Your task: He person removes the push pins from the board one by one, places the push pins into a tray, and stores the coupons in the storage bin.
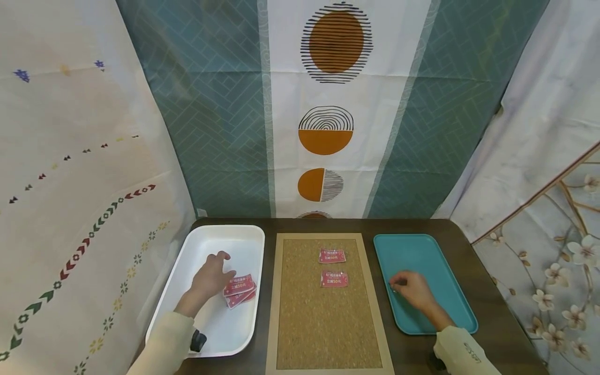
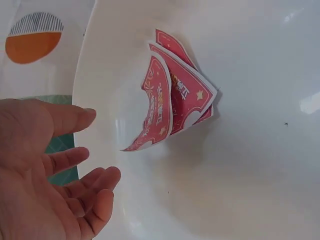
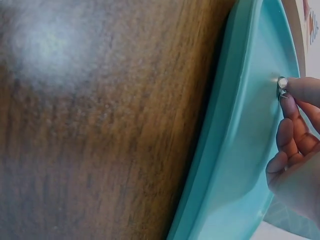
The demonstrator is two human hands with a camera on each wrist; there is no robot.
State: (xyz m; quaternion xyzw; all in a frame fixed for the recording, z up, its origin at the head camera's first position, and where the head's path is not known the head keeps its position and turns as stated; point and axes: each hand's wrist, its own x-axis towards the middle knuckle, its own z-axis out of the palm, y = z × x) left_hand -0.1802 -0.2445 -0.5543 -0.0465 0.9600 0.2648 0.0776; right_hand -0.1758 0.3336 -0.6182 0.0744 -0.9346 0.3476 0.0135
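My left hand (image 1: 208, 278) is over the white tray (image 1: 225, 237), its thumb and fingers spread apart and holding nothing. Close beside its fingertips, several red paper coupons (image 1: 239, 285) lie in an overlapping pile; in the left wrist view the top coupon (image 2: 159, 102) curls upward. Over the teal tray (image 1: 412, 250), my right hand (image 1: 414, 290) pinches a small silver thumbtack (image 3: 282, 84) between thumb and index finger, the other fingers curled. Two red coupons, an upper one (image 1: 332, 255) and a lower one (image 1: 334, 279), are on the cork board (image 1: 323, 328) between the trays.
The cork board has a light wooden frame (image 1: 273, 317). Both trays and the board sit on a dark wooden table (image 1: 492, 317). Patterned cloth hangs behind the table (image 1: 225, 156) and along both sides.
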